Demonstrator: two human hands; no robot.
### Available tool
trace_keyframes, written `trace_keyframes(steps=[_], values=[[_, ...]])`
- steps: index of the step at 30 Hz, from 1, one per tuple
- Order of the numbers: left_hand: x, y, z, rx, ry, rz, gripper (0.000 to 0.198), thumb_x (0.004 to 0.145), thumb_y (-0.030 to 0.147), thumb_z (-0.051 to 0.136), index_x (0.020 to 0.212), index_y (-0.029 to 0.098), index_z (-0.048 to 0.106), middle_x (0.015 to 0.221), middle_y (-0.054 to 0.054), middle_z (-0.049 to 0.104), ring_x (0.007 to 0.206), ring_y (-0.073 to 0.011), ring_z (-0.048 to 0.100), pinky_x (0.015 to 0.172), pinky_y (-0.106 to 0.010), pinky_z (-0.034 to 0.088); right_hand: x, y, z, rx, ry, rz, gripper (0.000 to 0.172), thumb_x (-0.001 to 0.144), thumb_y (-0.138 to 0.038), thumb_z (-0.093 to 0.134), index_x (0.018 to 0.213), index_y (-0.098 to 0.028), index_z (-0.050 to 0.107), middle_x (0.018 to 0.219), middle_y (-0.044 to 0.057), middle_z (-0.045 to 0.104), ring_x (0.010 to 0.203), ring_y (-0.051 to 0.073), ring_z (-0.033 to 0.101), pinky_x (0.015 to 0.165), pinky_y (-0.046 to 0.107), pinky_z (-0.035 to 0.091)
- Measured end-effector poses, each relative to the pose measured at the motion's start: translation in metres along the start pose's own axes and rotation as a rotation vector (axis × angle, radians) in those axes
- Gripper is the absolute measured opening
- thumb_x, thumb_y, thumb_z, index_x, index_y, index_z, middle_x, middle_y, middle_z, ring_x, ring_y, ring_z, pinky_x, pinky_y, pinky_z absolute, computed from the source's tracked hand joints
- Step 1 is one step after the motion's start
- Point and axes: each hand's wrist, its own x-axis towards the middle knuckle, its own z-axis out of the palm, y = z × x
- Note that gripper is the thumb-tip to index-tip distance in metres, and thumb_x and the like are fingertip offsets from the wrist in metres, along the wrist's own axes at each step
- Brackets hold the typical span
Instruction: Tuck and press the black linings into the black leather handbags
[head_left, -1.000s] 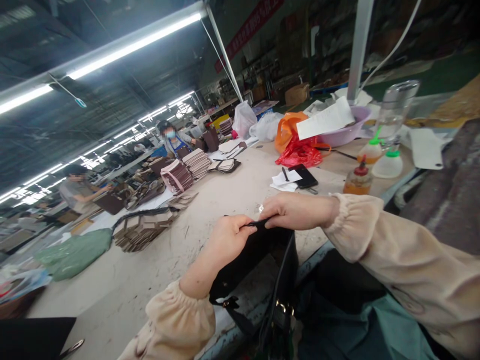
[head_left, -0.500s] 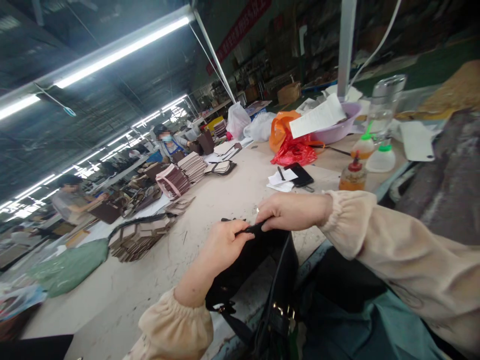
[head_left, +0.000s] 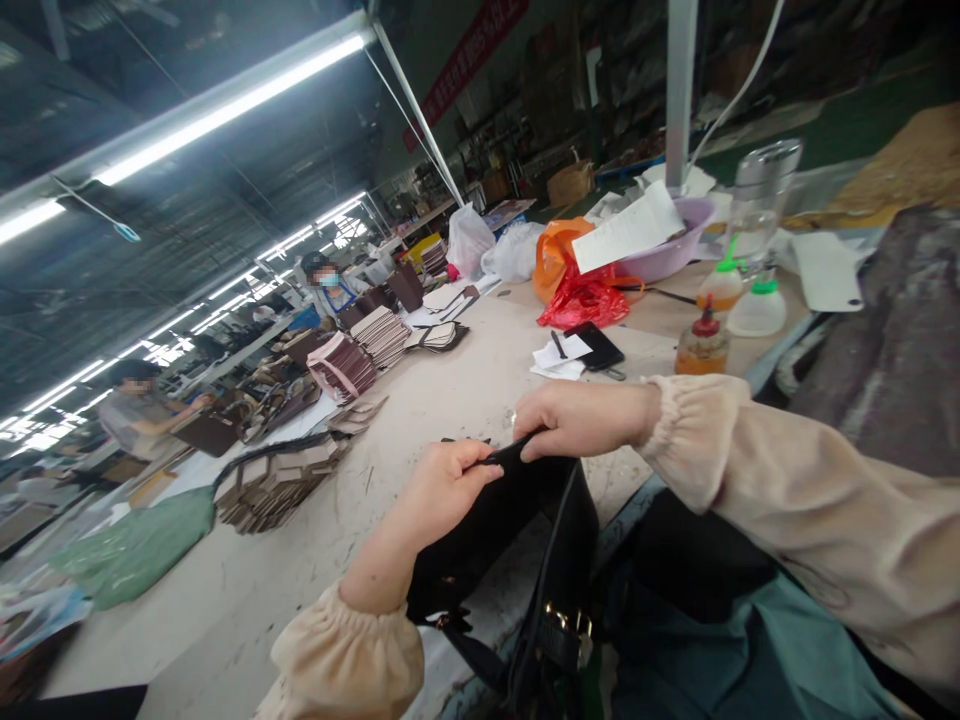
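A black leather bag (head_left: 517,530) with gold metal fittings hangs over the near edge of the workbench (head_left: 420,400). My left hand (head_left: 442,485) is closed in a pinch on the bag's top edge. My right hand (head_left: 581,420) grips the same edge just to the right, fingers curled over it. Both wrists wear cream elastic sleeve covers.
Stacks of brown leather pieces (head_left: 277,475) and a green bag (head_left: 135,545) lie at left. Glue bottles (head_left: 701,340), a black phone (head_left: 596,347), red and orange plastic bags (head_left: 581,290) and a purple basin (head_left: 667,255) stand at right. Two co-workers sit further along the bench.
The camera has drifted slightly, shifting the scene left. My hands keep their grip on the bag's edge, which has risen a little.
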Motion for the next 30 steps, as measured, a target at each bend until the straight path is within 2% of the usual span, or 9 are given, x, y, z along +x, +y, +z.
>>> trace_keyframes(steps=[8,13,17,22,26,30], values=[[0.003,0.002,-0.002,-0.006,0.023,0.047,0.024,0.081,0.033,0.053,0.095,0.019,0.066,0.082,0.001,0.068,0.074,-0.0147,0.058,0.067,-0.024,0.041,0.003,0.001,-0.001,-0.011,0.037,0.125,0.022,0.077,-0.031,0.057,0.088,-0.017,0.071,0.074,0.001,0.068,0.067,0.011,0.057,0.063,0.019,0.038],[-0.002,0.005,0.006,0.176,0.19,0.002,0.021,0.081,0.033,0.052,0.094,0.023,0.066,0.082,0.0,0.069,0.074,-0.0166,0.06,0.067,-0.026,0.039,0.004,-0.001,0.003,-0.138,0.118,0.114,0.022,0.078,-0.034,0.056,0.082,-0.019,0.071,0.074,0.002,0.069,0.068,0.012,0.057,0.064,0.021,0.037],[-0.005,0.004,0.01,0.153,0.262,-0.036,0.024,0.082,0.038,0.05,0.094,0.024,0.066,0.082,0.0,0.069,0.073,-0.016,0.059,0.065,-0.026,0.038,0.003,-0.006,0.006,-0.164,0.174,0.126,0.023,0.08,-0.034,0.054,0.082,-0.019,0.072,0.075,0.003,0.069,0.07,0.013,0.058,0.066,0.022,0.038],[-0.002,0.002,0.008,0.033,0.225,-0.106,0.026,0.08,0.039,0.051,0.079,0.02,0.069,0.059,0.002,0.059,0.057,-0.0125,0.05,0.053,-0.024,0.032,0.004,-0.006,0.008,-0.168,0.214,0.11,0.021,0.08,-0.03,0.054,0.083,-0.019,0.072,0.077,0.004,0.069,0.073,0.014,0.059,0.068,0.022,0.038],[0.002,-0.002,0.006,-0.151,0.16,-0.122,0.021,0.076,0.035,0.055,0.08,0.018,0.066,0.064,0.002,0.061,0.057,-0.0113,0.05,0.051,-0.022,0.034,0.006,0.001,0.007,-0.123,0.23,0.114,0.021,0.078,-0.031,0.057,0.086,-0.019,0.072,0.078,0.003,0.069,0.072,0.014,0.059,0.067,0.021,0.038],[0.006,-0.005,0.005,-0.219,0.191,-0.101,0.019,0.072,0.029,0.06,0.086,0.016,0.062,0.073,0.0,0.067,0.063,-0.0126,0.056,0.057,-0.022,0.039,0.011,0.004,0.005,-0.107,0.217,0.168,0.022,0.075,-0.033,0.059,0.085,-0.019,0.072,0.075,0.002,0.069,0.069,0.013,0.058,0.064,0.021,0.038]])
